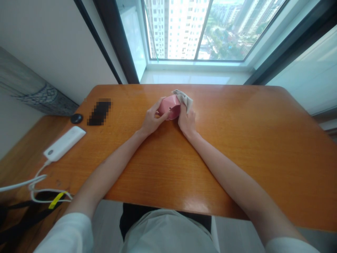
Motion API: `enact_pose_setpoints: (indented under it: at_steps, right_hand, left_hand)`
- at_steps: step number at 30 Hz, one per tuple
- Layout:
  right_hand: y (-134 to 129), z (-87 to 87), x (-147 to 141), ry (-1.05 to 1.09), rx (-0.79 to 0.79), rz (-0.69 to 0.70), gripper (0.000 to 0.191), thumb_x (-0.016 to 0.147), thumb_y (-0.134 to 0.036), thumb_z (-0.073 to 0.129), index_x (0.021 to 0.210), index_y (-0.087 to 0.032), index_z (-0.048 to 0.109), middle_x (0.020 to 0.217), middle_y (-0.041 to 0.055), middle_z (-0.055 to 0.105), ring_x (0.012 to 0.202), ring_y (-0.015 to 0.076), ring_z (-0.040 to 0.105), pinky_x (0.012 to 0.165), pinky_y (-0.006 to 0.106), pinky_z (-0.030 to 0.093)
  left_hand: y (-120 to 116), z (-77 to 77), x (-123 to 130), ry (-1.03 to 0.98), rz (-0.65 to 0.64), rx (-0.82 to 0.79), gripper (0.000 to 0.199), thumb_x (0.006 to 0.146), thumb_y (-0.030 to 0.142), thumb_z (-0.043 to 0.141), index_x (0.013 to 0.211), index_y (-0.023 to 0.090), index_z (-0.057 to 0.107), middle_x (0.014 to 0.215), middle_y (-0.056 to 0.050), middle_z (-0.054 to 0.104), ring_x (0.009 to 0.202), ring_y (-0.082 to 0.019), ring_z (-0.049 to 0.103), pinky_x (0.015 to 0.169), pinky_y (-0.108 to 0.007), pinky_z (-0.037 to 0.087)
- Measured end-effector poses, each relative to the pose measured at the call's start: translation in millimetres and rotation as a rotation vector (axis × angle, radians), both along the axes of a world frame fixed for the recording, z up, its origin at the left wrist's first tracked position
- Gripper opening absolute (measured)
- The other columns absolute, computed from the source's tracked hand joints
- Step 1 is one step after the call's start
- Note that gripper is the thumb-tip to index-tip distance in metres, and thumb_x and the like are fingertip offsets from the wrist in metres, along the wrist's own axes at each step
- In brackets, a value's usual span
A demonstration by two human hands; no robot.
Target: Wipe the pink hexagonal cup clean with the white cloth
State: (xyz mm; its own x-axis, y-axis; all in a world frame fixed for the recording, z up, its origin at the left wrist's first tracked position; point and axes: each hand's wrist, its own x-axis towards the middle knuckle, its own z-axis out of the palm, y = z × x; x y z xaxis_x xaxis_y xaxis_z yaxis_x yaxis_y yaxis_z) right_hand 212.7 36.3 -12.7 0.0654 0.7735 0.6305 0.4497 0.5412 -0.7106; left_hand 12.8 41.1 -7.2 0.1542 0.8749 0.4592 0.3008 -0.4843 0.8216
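Observation:
Near the far edge of the table, my left hand (152,121) grips a small glossy pink object (168,102) from its left side, thumb toward me. The object has rounded, angular sides and a small dark notch on the side facing me; I cannot tell its exact kind. My right hand (187,123) is closed on a light grey cloth (184,99), which bunches up over the fingers. The cloth lies against the right side of the pink object. Fingers of the right hand are partly hidden by the cloth and the object.
On the left of the wooden table (250,147) lie a white power strip or bank (65,142) with a white cable (37,179), a round black object (76,118) and a pixelated dark item (99,112). Black straps (28,223) lie at the lower left. A window (195,31) stands beyond.

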Motion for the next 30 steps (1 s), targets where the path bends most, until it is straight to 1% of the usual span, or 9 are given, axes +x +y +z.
enact_pose_setpoints:
  at_steps: [6, 9, 12, 14, 18, 21, 23, 26, 30]
  right_hand:
    - [-24.8, 11.5, -4.9, -0.371, 0.204, 0.049, 0.059, 0.118, -0.05, 0.049, 0.174, -0.036, 0.06, 0.188, 0.0058, 0.056, 0.184, 0.0392, 0.036, 0.15, 0.073, 0.031]
    - [-13.6, 6.0, -4.4, -0.252, 0.16, 0.024, 0.055, 0.121, -0.049, 0.043, 0.173, -0.037, 0.06, 0.186, 0.0059, 0.058, 0.181, 0.0339, 0.044, 0.149, 0.068, 0.037]
    - [2.1, -0.6, -1.1, -0.021, 0.034, 0.014, 0.055, 0.125, -0.048, 0.031, 0.172, -0.037, 0.057, 0.178, 0.0075, 0.067, 0.168, 0.0256, 0.061, 0.143, 0.059, 0.05]
    - [2.6, -0.4, 0.3, -0.001, 0.008, 0.011, 0.056, 0.126, -0.048, 0.03, 0.173, -0.037, 0.056, 0.176, 0.0081, 0.069, 0.165, 0.0247, 0.064, 0.141, 0.058, 0.052]
    - [-18.8, 10.0, -2.1, -0.285, 0.168, 0.038, 0.059, 0.121, -0.05, 0.044, 0.176, -0.035, 0.058, 0.187, 0.0084, 0.056, 0.18, 0.0355, 0.045, 0.149, 0.068, 0.037]
    - [-26.8, 13.7, -5.1, -0.394, 0.22, 0.089, 0.058, 0.119, -0.05, 0.049, 0.174, -0.037, 0.062, 0.187, 0.0042, 0.057, 0.184, 0.0402, 0.037, 0.152, 0.074, 0.025]
    - [-19.8, 10.3, -4.9, -0.317, 0.193, 0.066, 0.056, 0.12, -0.051, 0.046, 0.172, -0.036, 0.063, 0.185, 0.0053, 0.059, 0.181, 0.0379, 0.042, 0.151, 0.071, 0.03]
    - [-1.0, 1.5, -1.3, -0.07, 0.07, 0.019, 0.056, 0.124, -0.053, 0.035, 0.17, -0.035, 0.063, 0.179, 0.0083, 0.065, 0.17, 0.0313, 0.058, 0.145, 0.062, 0.045]
    - [2.5, 0.9, 1.2, 0.02, 0.002, 0.016, 0.058, 0.125, -0.053, 0.03, 0.171, -0.036, 0.061, 0.171, 0.0086, 0.073, 0.161, 0.0298, 0.068, 0.139, 0.06, 0.055]
  left_hand:
    - [4.2, -5.5, -3.9, -0.016, -0.025, 0.051, 0.072, 0.097, 0.052, 0.086, 0.159, 0.017, 0.074, 0.13, -0.012, 0.086, 0.097, -0.021, 0.078, 0.088, -0.032, 0.068]
    - [3.6, -5.3, -2.4, -0.012, 0.0, 0.027, 0.076, 0.098, 0.055, 0.086, 0.163, 0.019, 0.071, 0.13, -0.011, 0.087, 0.094, -0.02, 0.078, 0.084, -0.031, 0.068]
    - [1.2, -2.3, -0.4, -0.006, 0.01, 0.004, 0.082, 0.099, 0.06, 0.087, 0.169, 0.021, 0.067, 0.145, -0.013, 0.084, 0.094, -0.019, 0.078, 0.081, -0.028, 0.067]
    - [0.7, -1.5, -0.5, -0.007, 0.002, 0.002, 0.082, 0.099, 0.06, 0.087, 0.168, 0.02, 0.067, 0.149, -0.014, 0.082, 0.094, -0.019, 0.077, 0.081, -0.027, 0.067]
    - [3.4, -4.4, -3.3, -0.016, -0.007, 0.045, 0.07, 0.098, 0.053, 0.085, 0.157, 0.016, 0.074, 0.128, -0.011, 0.087, 0.091, -0.018, 0.075, 0.084, -0.029, 0.066]
    - [4.9, -6.2, -3.9, -0.003, -0.014, 0.078, 0.054, 0.098, 0.049, 0.083, 0.139, 0.015, 0.082, 0.113, -0.009, 0.087, 0.09, -0.019, 0.074, 0.084, -0.03, 0.065]
    - [4.1, -5.3, -2.7, -0.002, 0.003, 0.06, 0.06, 0.099, 0.051, 0.083, 0.148, 0.016, 0.079, 0.117, -0.009, 0.087, 0.09, -0.018, 0.074, 0.084, -0.029, 0.065]
    - [1.6, -1.9, -0.6, -0.001, 0.009, 0.02, 0.079, 0.1, 0.056, 0.086, 0.167, 0.019, 0.068, 0.141, -0.012, 0.085, 0.091, -0.017, 0.075, 0.083, -0.027, 0.066]
    - [1.1, -1.4, -1.5, 0.007, -0.001, 0.008, 0.081, 0.101, 0.06, 0.086, 0.169, 0.02, 0.067, 0.151, -0.015, 0.082, 0.088, -0.016, 0.075, 0.08, -0.027, 0.067]
